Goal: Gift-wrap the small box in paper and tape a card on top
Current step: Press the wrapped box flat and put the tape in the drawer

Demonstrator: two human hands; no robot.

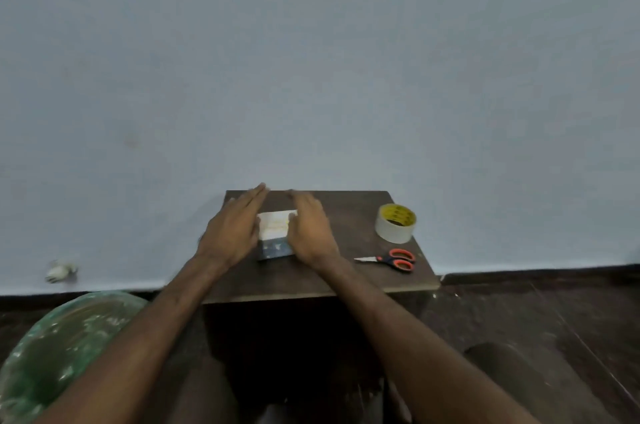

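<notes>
A small box (273, 249) wrapped in dark blue patterned paper sits on the dark wooden table (363, 278), left of its middle. A white card (275, 224) lies on the box's top. My left hand (232, 229) lies flat along the box's left side, fingers straight and together. Along the right side, my right hand (310, 226) is held the same way. Both palms face the box; whether they touch it I cannot tell. Neither hand grips anything.
A roll of clear tape (395, 223) with a yellow core stands at the table's right. Orange-handled scissors (389, 260) lie in front of it. A pale wall rises just behind the table. A green plastic bag (59, 347) sits on the floor at lower left.
</notes>
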